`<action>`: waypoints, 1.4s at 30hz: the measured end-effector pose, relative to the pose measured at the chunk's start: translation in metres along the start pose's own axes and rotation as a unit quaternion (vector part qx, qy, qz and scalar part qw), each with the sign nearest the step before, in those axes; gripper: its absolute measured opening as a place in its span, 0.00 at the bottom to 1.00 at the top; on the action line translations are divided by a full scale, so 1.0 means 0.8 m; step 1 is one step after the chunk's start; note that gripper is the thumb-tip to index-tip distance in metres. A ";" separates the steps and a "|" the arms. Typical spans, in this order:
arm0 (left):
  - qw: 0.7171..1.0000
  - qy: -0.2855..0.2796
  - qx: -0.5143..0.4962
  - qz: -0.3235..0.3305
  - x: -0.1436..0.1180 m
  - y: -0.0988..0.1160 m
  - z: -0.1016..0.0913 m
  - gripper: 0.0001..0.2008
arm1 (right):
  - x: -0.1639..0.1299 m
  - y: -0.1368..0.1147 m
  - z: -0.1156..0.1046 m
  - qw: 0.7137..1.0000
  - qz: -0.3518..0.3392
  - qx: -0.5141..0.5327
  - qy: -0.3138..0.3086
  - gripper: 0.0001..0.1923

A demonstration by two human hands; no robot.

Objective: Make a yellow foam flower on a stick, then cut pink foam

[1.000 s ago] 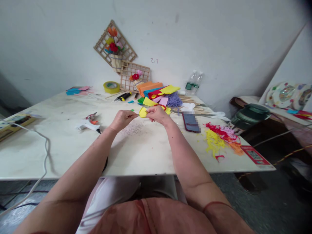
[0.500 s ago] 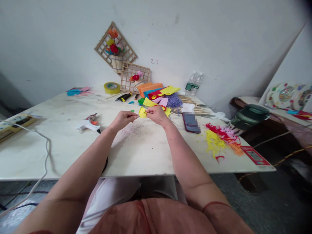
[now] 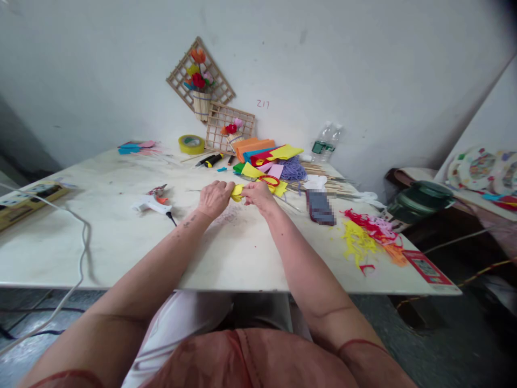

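Observation:
Between my two hands is a small yellow felt flower (image 3: 236, 192), its petals partly covered by my fingers. My left hand (image 3: 216, 199) is closed around its left side, back of the hand turned up. A thin wire stem sticks out to the left of that hand. My right hand (image 3: 259, 196) pinches the flower's right edge with thumb and fingertips. Just behind the right hand lie red-handled scissors (image 3: 270, 180) and yellow felt sheets (image 3: 279, 189). To the left of my left hand, a white glue gun (image 3: 151, 205) rests on the table (image 3: 234, 258).
Folded felt (image 3: 252, 146), purple yarn (image 3: 293, 169) and several sticks lie behind the hands. A phone (image 3: 320, 207) and felt scraps (image 3: 359, 240) are on the right. Two lattice frames (image 3: 218, 123) lean at the wall. A power strip (image 3: 34, 200) sits at left with its cord.
My left hand has turned palm-down and moved right, from pinching beside the flower to wrapping round its left side. My right hand keeps its pinch. The view has shifted slightly.

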State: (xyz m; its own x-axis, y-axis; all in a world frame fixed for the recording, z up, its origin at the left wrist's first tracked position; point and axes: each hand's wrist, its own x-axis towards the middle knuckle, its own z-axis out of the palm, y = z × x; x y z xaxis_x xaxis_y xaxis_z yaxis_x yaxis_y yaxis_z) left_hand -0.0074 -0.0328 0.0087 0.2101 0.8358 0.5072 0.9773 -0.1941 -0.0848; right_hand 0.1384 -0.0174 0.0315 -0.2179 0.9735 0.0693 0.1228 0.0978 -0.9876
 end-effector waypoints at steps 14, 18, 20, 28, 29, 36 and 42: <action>0.997 -0.081 -0.009 -0.016 0.004 -0.013 0.004 0.17 | -0.002 0.000 0.005 0.981 -0.122 -0.149 -0.011 0.07; 0.995 -0.093 -0.008 -0.019 0.004 -0.013 0.002 0.17 | -0.003 0.001 0.008 0.970 -0.154 -0.190 -0.005 0.07; 0.995 -0.101 -0.006 -0.022 0.004 -0.013 0.001 0.17 | -0.001 0.005 0.010 0.966 -0.172 -0.193 -0.012 0.07; 0.991 -0.128 -0.008 -0.039 0.002 -0.010 0.001 0.19 | 0.007 0.018 0.020 0.973 -0.161 -0.163 -0.029 0.07; 0.991 -0.125 -0.009 -0.039 0.002 -0.010 0.001 0.19 | 0.006 0.017 0.021 0.973 -0.156 -0.166 -0.026 0.07; 0.991 -0.121 -0.019 -0.046 0.001 -0.012 0.009 0.19 | -0.002 0.009 0.028 0.962 -0.135 -0.238 0.000 0.07; 0.993 -0.044 -0.092 -0.067 0.002 -0.015 0.022 0.17 | -0.008 0.002 0.025 0.953 -0.173 -0.247 0.012 0.08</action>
State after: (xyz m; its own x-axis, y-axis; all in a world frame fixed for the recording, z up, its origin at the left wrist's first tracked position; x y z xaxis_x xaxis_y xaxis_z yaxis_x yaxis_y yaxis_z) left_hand -0.0180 -0.0200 -0.0046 0.0881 0.9001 0.4266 0.9767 -0.1623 0.1407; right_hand 0.1206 -0.0280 0.0268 -0.3057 0.8696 0.3877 0.4907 0.4929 -0.7185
